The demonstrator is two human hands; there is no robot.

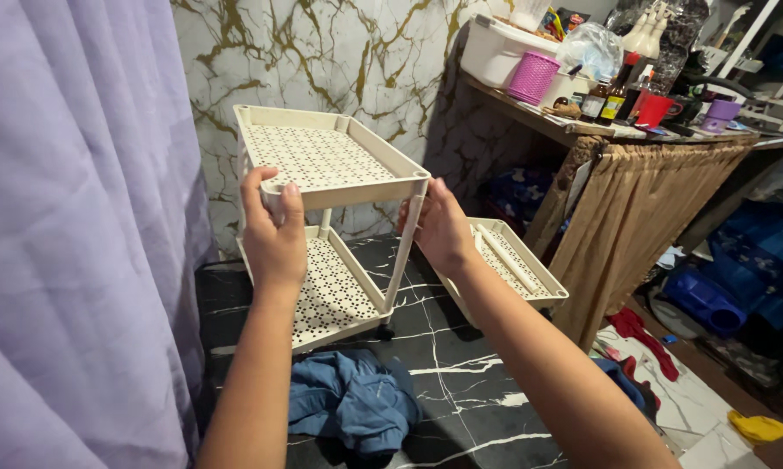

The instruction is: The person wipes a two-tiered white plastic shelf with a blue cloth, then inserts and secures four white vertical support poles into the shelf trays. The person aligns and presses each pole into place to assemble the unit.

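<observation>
A cream plastic two-tier rack (322, 156) with perforated shelves stands on small wheels on the black marble floor. My left hand (273, 234) grips the near left corner of its top shelf. Around the near right corner, by the white leg post, curls my right hand (442, 227). The lower shelf (331, 287) lies beneath, joined by the posts. Behind my right hand, a third loose cream shelf (517, 265) holding white rods leans on the floor.
A purple curtain (79, 217) hangs at the left. Blue cloth (352, 399) lies on the floor in front. At the right, a brown-skirted counter (634, 200) carries bottles, a pink basket, a red cup and tubs. Clothes and blue containers litter the right floor.
</observation>
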